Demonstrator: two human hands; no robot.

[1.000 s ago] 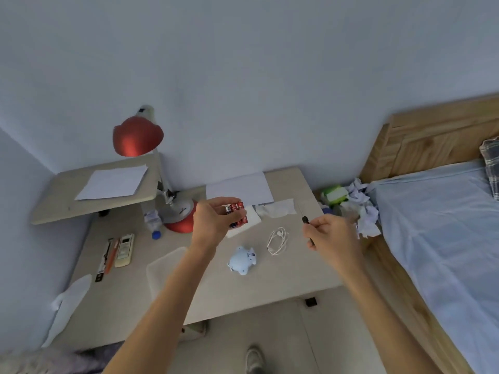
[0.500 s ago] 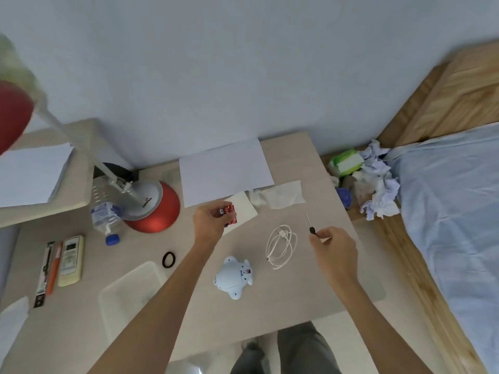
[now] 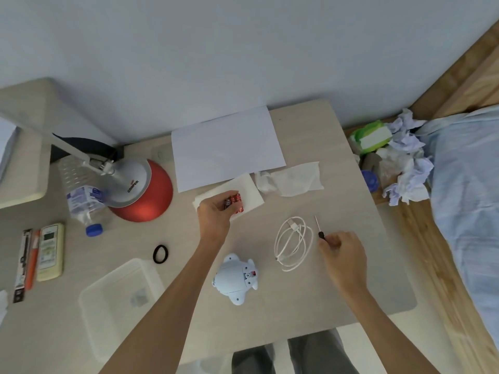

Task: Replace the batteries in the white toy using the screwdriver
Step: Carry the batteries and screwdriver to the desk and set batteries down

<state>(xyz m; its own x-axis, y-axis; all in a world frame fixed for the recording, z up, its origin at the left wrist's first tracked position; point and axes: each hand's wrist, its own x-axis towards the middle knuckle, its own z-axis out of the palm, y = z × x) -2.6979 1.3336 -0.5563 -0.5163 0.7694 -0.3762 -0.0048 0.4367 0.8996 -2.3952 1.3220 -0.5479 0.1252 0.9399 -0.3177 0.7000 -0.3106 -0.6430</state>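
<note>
left hand point(image 3: 214, 215) grips batteries point(image 3: 234, 202); right hand point(image 3: 341, 251) pinches screwdriver point(image 3: 318, 229).

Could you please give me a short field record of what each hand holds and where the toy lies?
left hand: grips small red batteries over a white paper napkin
right hand: pinches a thin black-handled metal screwdriver
toy: white rounded plastic toy lies untouched on the beige table, between the forearms
cable: coiled white cable lies between toy and right hand
</note>
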